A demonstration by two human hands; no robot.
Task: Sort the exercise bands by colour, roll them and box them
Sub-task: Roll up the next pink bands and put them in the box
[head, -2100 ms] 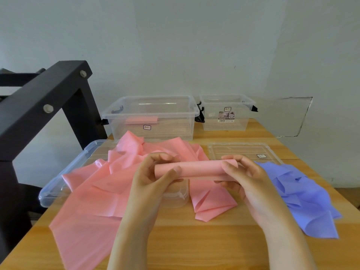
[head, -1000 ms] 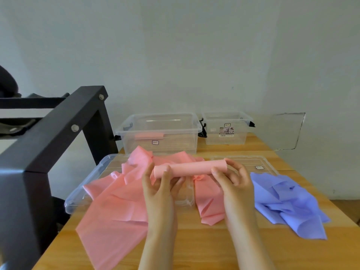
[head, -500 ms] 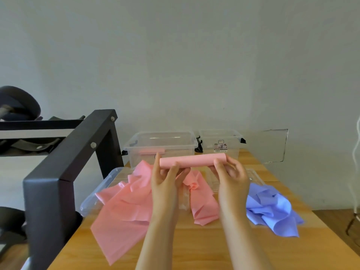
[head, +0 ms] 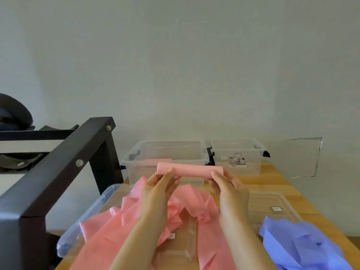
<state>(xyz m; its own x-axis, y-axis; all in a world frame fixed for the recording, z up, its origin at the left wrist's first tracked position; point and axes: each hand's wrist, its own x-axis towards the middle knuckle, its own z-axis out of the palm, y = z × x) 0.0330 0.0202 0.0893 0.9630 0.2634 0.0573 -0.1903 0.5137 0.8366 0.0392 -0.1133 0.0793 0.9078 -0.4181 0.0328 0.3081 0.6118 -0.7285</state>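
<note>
my left hand (head: 158,187) + right hand (head: 226,185) pinching ends of pink band roll (head: 190,171), near pink bin (head: 165,162). loosen pinch early, prob unrolls lol

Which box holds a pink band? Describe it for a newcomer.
At the far edge of the wooden table, two clear boxes stand by the wall. It is the larger left box, pink band inside; the smaller right box shows only a label.

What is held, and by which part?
A rolled pink exercise band, held near its two ends: left hand at the left end, right hand at the right.
</note>
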